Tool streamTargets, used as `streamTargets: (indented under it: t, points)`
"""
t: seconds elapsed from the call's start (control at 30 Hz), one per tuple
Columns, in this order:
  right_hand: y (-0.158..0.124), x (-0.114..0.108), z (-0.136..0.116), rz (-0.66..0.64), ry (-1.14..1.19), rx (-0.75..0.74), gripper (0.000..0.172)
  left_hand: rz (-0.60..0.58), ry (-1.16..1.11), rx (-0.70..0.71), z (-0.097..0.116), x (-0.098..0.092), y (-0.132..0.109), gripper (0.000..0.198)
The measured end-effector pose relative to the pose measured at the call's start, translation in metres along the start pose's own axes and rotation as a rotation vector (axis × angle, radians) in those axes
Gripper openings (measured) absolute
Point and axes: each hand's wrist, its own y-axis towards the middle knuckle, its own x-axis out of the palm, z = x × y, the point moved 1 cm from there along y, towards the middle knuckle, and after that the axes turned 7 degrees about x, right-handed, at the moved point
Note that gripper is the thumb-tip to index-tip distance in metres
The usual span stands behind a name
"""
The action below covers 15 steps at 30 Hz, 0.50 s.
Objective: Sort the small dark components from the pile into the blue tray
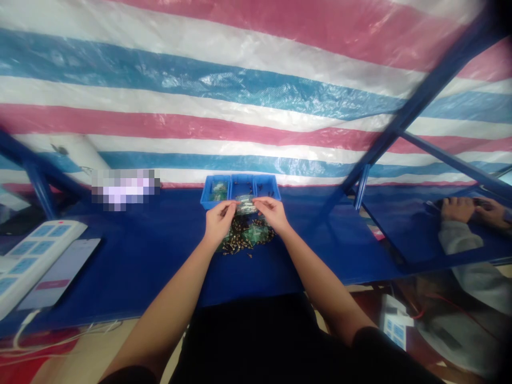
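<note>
Plastic bag, small and clear, pinched at its two sides between thumbs and bunched fingers of the left hand and right hand, just in front of a blue three-compartment parts tray. Directly below the hands, a loose heap of small dark components with glints of metal, mixed with green-tinted packets, on a dark blue tabletop. Greenish packets in the tray's left compartment; small dark parts scattered in the middle and right compartments. Off to the left, a white power strip beside a flat screen device, with a pixelated patch farther back. Behind everything, a pink, white and blue striped tarpaulin, crossed at right by a blue metal frame. At far right, on a separate blue surface, a co-worker's hands and grey sleeve.
</note>
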Motion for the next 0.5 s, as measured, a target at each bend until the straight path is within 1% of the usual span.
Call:
streamTargets:
  t: [0.07,0.3,0.4,0.5]
  points:
    - [0.0,0.001,0.002,-0.004,-0.007,-0.019,0.032,0.018,0.008,-0.005,-0.001,0.001,0.0,0.026]
    - [0.0,0.001,0.004,-0.002,-0.045,-0.066,0.028,0.022,-0.004,0.004,-0.008,0.005,0.0,0.023]
    - [-0.001,0.001,0.003,0.016,-0.039,-0.055,0.029,0.036,-0.018,-0.009,-0.01,0.005,0.0,0.022]
    - [0.0,0.002,0.002,0.009,-0.011,-0.006,0.033,0.041,-0.08,-0.038,-0.011,0.005,0.001,0.025]
